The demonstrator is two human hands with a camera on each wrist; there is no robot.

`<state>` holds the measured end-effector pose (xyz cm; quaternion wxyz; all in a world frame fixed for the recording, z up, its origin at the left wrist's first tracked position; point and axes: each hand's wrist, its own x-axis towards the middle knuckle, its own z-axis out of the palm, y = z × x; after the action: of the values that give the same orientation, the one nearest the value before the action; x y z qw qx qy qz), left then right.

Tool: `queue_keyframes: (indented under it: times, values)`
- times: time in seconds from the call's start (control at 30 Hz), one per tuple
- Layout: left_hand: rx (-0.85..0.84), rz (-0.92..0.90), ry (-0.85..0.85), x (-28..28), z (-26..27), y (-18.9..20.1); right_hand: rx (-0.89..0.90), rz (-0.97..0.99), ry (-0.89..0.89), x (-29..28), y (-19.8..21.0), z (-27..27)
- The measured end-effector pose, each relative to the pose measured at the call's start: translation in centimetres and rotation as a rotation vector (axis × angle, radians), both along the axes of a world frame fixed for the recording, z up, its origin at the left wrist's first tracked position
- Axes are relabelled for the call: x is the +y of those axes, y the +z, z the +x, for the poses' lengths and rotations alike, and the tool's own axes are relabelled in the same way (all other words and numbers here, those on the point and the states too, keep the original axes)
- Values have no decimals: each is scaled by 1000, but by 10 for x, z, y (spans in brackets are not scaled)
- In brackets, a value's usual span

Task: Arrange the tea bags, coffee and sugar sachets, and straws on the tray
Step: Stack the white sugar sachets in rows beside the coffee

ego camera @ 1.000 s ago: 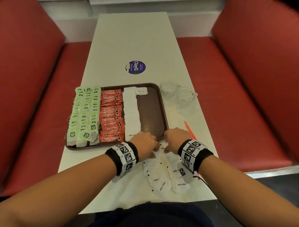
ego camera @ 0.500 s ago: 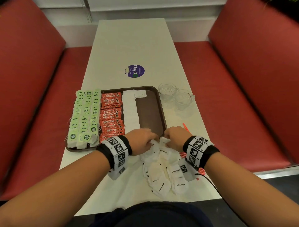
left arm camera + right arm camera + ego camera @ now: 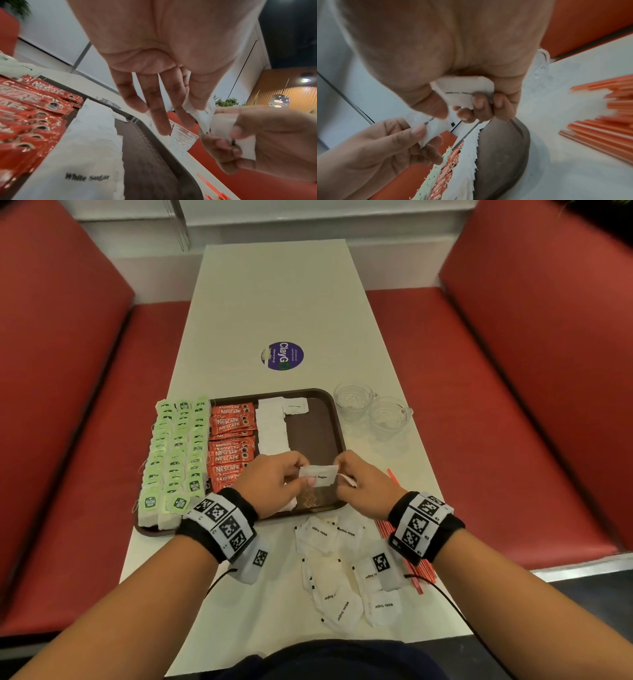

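Sachet in hand: I have one white sugar sachet (image 3: 318, 476) stretched between both hands above the near edge of the tray (image 3: 334, 419), lettering up, which I judge is to square it before laying it down.
Left hand: my left hand (image 3: 274, 486) pinches the sachet's left end between thumb and forefinger; the other fingers (image 3: 155, 121) hang straight and spread in the left wrist view.
Right hand: my right hand (image 3: 364, 484) pinches the sachet's right end with its thumb and keeps its other fingers curled round at least one more sachet (image 3: 462, 93) in the palm, probably stock for the next placements.
Tray order: tea bags (image 3: 176, 453) fill the left edge, Nescafe coffee sachets (image 3: 233, 446) run beside them, then a column of laid sugar sachets (image 3: 272, 426); the right part of the tray is bare brown, so I reckon a second sugar column is starting there.
Waiting stock: loose sugar sachets (image 3: 342, 577) lie on the desk (image 3: 274, 302) near its front edge, just before the tray; orange straws (image 3: 599, 121) lie by the desk's right edge, off the tray.
Bystanders: two glass cups (image 3: 373, 409) stand just beside the tray's far right corner.
Hidden: my hands cover the near ends of the coffee and sugar columns; how many sachets the right palm holds I cannot tell; my right wrist covers most of the straws in the head view; the right wrist view is blurred.
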<state>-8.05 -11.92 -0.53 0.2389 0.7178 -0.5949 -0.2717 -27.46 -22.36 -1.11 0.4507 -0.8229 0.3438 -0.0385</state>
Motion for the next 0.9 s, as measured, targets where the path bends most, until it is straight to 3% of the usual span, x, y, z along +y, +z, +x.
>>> queue_keyframes:
  times: [0.23,0.37,0.5,0.7,0.9]
  values:
    - [53,-22,64,-7,4,-5,-67,-129,-8,-13,6,16]
    - [20,-60,75,-19,12,-7,-73,-113,-19,-19,5,23]
    - [4,-70,138,-43,31,-5,-105,-26,-147,-29,4,28]
    - [-18,5,366,-105,74,-17,-40,33,-205,-43,5,34]
    - [-99,179,442,-156,94,-39,-75,106,-211,-53,2,34]
